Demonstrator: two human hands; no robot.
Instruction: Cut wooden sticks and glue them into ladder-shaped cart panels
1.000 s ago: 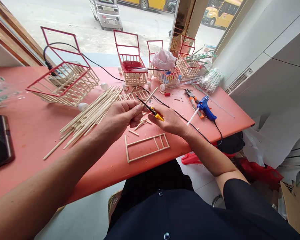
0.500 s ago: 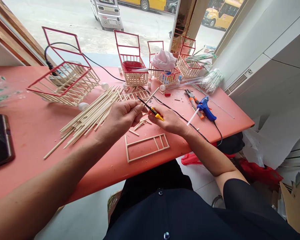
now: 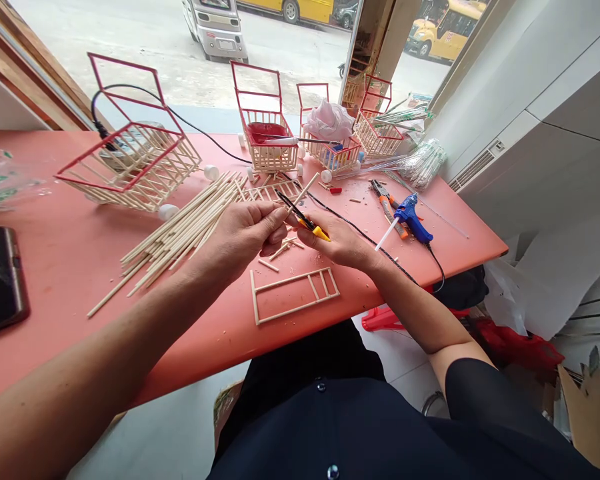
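Observation:
My left hand (image 3: 257, 230) pinches a thin wooden stick (image 3: 309, 185) between thumb and fingers; the stick slants up and away to the right. In my right hand (image 3: 337, 239) are scissors (image 3: 307, 224) with dark blades and yellow-and-black handles. The blades lie across the stick close to my left fingertips, apparently a little apart. Whether they touch the wood I cannot tell. Below the hands, a flat rectangular stick frame (image 3: 296, 297) with crossbars lies near the table edge. Short cut pieces (image 3: 269, 265) are scattered just beyond it.
A pile of long sticks (image 3: 180, 230) lies left of centre. Small stick carts with red rims (image 3: 135, 163) stand along the back. To the right are a blue glue gun (image 3: 414, 217) with its cord and pliers (image 3: 387, 203). A phone (image 3: 1, 280) rests at the far left of the table (image 3: 195, 347).
The scissor blades seem slightly further apart than before. Both hands stay in nearly the same place, and the view has shifted slightly.

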